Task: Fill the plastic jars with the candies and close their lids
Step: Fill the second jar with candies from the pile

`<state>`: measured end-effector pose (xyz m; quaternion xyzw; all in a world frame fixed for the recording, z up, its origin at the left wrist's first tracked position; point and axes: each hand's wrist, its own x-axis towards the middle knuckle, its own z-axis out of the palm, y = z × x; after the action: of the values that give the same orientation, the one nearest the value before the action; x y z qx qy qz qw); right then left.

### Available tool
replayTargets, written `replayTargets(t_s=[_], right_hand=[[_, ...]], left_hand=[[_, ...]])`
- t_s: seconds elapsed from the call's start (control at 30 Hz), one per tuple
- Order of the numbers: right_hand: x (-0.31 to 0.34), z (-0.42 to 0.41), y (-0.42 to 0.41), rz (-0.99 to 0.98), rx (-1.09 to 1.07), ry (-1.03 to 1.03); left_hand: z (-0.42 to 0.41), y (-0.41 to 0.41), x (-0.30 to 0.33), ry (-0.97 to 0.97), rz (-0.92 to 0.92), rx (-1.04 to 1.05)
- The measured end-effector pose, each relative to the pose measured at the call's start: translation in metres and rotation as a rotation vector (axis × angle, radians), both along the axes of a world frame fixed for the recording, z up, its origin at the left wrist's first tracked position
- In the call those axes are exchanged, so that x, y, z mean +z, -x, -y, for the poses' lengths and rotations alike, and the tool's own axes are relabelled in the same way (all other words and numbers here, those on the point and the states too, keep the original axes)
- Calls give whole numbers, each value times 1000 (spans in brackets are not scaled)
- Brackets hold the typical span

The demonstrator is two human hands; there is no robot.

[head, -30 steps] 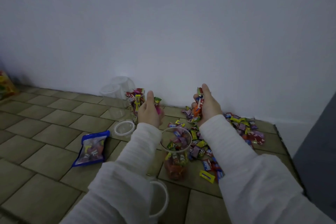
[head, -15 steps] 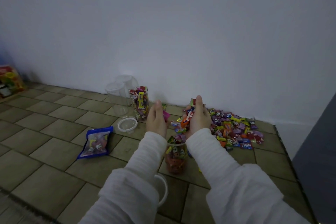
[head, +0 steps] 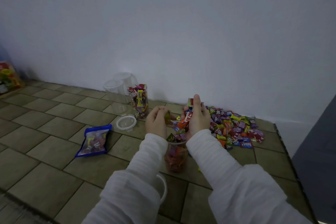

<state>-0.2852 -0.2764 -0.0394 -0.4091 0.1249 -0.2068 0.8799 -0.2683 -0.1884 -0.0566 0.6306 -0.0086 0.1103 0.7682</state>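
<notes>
You sit by a big white wall (head: 181,23) on a tiled floor (head: 45,142). On your right, a wide pile of candies (head: 234,129) lies on the floor beside the wall. Two see-through jars (head: 118,94) stand near the wall with lids on, and nothing shows inside them. Just to their right stands an open jar, the full jar (head: 139,102), packed with candies to the top. A blue candy bag (head: 94,141) lies flat on the floor to your left. The near jar (head: 176,156) stands between your wrists, and it is nearly full. A round clear lid (head: 126,122) lies on the floor near the full jar. Your right hand (head: 197,120) has a grip on a bunch of candies just above the near jar. Your left hand (head: 157,122) pinches one small green candy beside it.
</notes>
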Motion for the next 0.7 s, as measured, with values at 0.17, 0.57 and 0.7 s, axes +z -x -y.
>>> replayTargets(t_s=[0.17, 0.57, 0.7], right_hand=[[-3, 1, -1, -9, 0, 8], [-4, 3, -7, -35, 57, 145], [-6, 2, -11, -69, 61, 371]], left_hand=[[-8, -3, -8, 171, 37, -36], [-1, 7, -41, 254, -373, -147], [-1, 4, -50, 268, -379, -110]])
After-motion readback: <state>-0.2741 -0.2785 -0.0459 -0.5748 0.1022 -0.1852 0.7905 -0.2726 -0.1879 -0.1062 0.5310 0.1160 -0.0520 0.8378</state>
